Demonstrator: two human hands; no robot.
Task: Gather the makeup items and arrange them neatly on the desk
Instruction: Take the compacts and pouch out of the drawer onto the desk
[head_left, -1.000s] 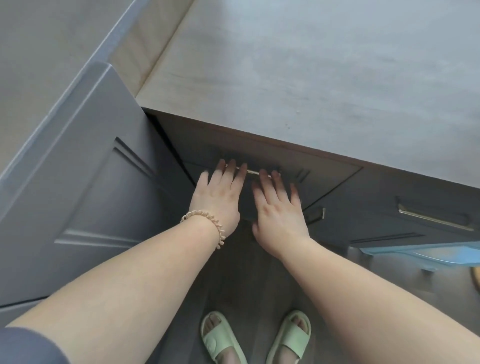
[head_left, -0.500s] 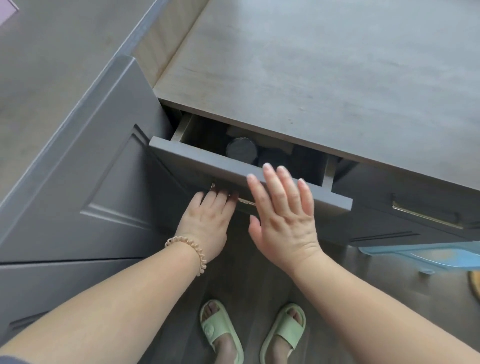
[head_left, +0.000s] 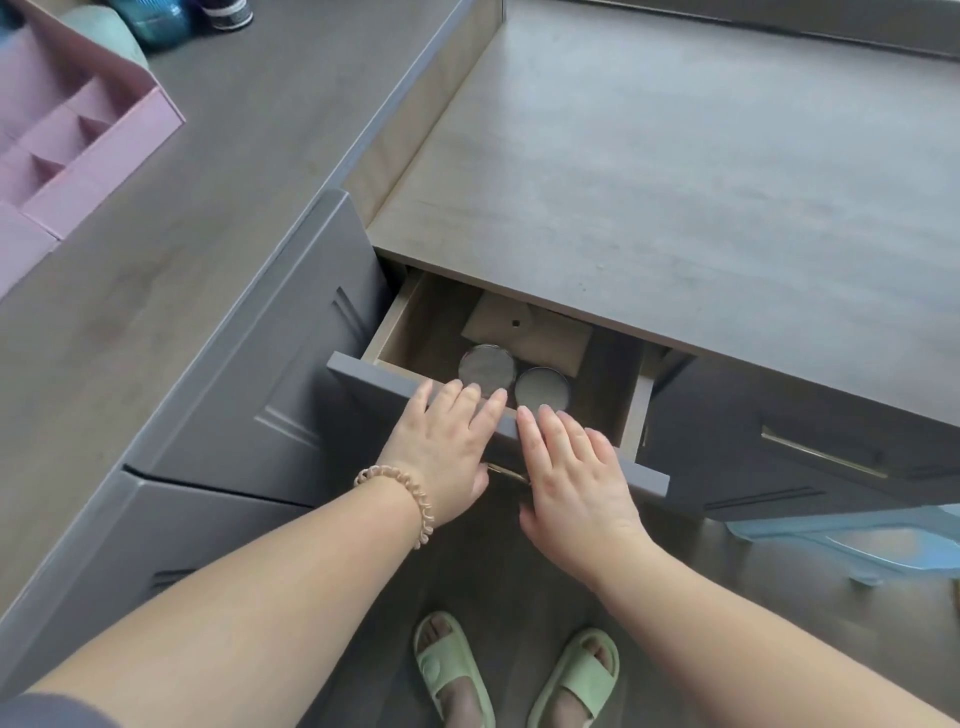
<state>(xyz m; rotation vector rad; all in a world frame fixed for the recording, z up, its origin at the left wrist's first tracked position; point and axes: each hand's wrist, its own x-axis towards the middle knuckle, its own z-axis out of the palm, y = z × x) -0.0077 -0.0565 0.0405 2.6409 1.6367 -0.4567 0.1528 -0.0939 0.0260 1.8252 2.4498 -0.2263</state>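
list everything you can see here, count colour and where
desk: 1, grey wood-look, top right
drawer: 1, grey front, pulled part open under the desk
round jars: 2, silvery lids, side by side in the drawer front
flat card: 1, tan, drawer floor behind the jars
organiser: 1, pink, divided, top left
blue jar: 1, top left edge
dark jar: 1, white label, beside the blue one
slippers: 2, green, on the feet
bracelet: 1, beige, left wrist
left hand: on the drawer front
right hand: on the drawer front

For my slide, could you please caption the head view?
Both hands on the open drawer, two round tins inside.
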